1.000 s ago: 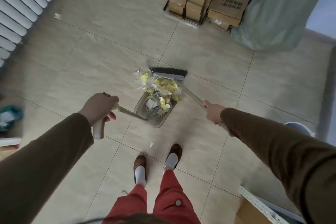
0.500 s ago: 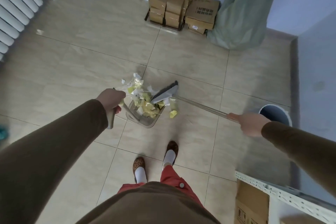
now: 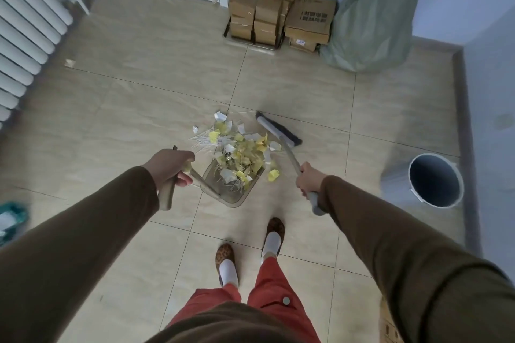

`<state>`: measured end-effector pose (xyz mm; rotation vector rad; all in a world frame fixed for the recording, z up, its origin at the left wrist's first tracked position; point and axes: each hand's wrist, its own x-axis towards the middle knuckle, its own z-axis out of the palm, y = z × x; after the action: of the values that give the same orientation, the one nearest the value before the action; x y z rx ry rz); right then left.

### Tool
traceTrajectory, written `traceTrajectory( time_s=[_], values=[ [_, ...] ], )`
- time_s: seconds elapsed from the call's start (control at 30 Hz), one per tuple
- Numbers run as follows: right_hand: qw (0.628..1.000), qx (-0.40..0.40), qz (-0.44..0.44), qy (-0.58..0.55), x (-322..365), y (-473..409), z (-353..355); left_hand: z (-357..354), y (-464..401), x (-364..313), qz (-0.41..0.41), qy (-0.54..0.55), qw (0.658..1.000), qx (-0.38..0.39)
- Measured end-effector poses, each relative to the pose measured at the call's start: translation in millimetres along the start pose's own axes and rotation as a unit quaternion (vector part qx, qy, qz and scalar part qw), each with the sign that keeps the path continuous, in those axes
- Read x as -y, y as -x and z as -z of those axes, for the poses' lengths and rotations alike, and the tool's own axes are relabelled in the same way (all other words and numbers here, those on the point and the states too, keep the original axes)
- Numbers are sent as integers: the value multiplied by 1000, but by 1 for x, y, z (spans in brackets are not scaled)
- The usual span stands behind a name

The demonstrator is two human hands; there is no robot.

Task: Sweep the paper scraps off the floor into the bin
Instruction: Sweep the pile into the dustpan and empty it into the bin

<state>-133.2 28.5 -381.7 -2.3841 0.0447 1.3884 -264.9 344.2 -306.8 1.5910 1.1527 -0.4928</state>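
Left hand: closed around dustpan handle. Right hand: closed around broom shaft. Paper scraps: heaped in pan, spilling past its lip; one beside it. Bin: well right. Advice: keep pan level, brush guarding the heap.

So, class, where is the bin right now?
In the head view the bin stands on the floor at the right, near the wall, beyond the right hand holding the broom.
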Motion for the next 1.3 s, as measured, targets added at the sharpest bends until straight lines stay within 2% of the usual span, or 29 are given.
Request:
traceTrajectory(
  time_s=[0.13,0.27,0.4,0.6,0.7,0.9,1.03,1.17,1.3],
  values=[
    [995,71,-1,71,16,6,-50,-8,-3,12,58,33,997,24],
    [988,108,-18,113,-3,42,-43,-9,-5,7,60,62,996,24],
    [985,121,-31,117,-18,83,-28,-3,-12,5,60,88,994,11],
    [971,133,-22,200,-19,114,-37,-4,-15,7,44,90,995,25],
    [964,117,-4,237,-10,118,-29,-1,-12,10,49,77,995,33],
    [956,36,33,289,-19,135,13,13,0,28,58,78,995,33],
    [967,18,47,251,-16,139,43,23,5,42,74,133,988,11],
    [985,10,61,159,15,109,59,32,9,47,95,163,982,-5],
    [971,8,122,205,76,51,47,33,11,43,108,141,984,13]
  ],
)
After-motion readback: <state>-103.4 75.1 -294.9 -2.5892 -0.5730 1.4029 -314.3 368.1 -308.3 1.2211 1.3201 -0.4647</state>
